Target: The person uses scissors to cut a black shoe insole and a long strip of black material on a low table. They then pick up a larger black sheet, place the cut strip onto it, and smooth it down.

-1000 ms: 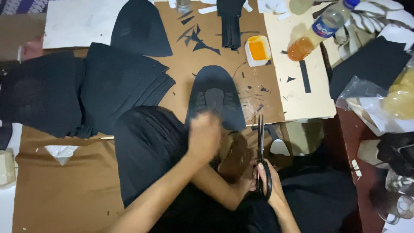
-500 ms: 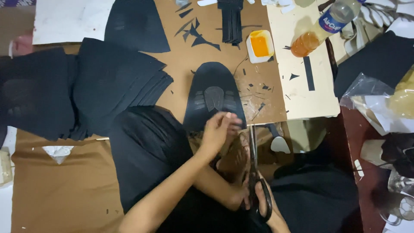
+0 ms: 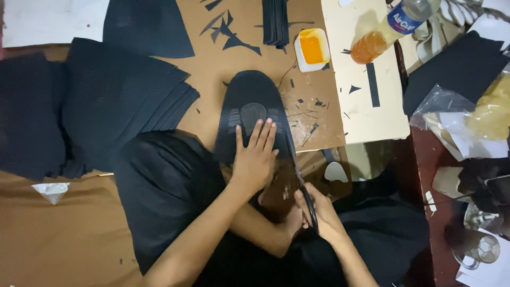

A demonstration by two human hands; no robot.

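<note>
The left hand (image 3: 255, 157) lay flat, fingers spread, pressing down on a black shoe sole (image 3: 254, 114) that rested tread-up across the person's lap and the near edge of the brown tabletop (image 3: 223, 58). The right hand (image 3: 319, 215) was clenched around the handles of a pair of scissors (image 3: 300, 175), whose blades ran along the right edge of the sole, just beside the left hand.

The blades sat close to the spread fingers, so a slip along that curved edge could nick them or cut into the sole's outline. With the sole only half supported by the tabletop, it could tilt under uneven pressure and throw the cut off line.

To the left lay a stack of black sheets (image 3: 122, 101). On the far side stood a small white dish of orange glue (image 3: 312, 49), and to its right a plastic bottle of amber liquid (image 3: 388, 32) lay on a pale board (image 3: 366, 111); a knock could spill either.
</note>
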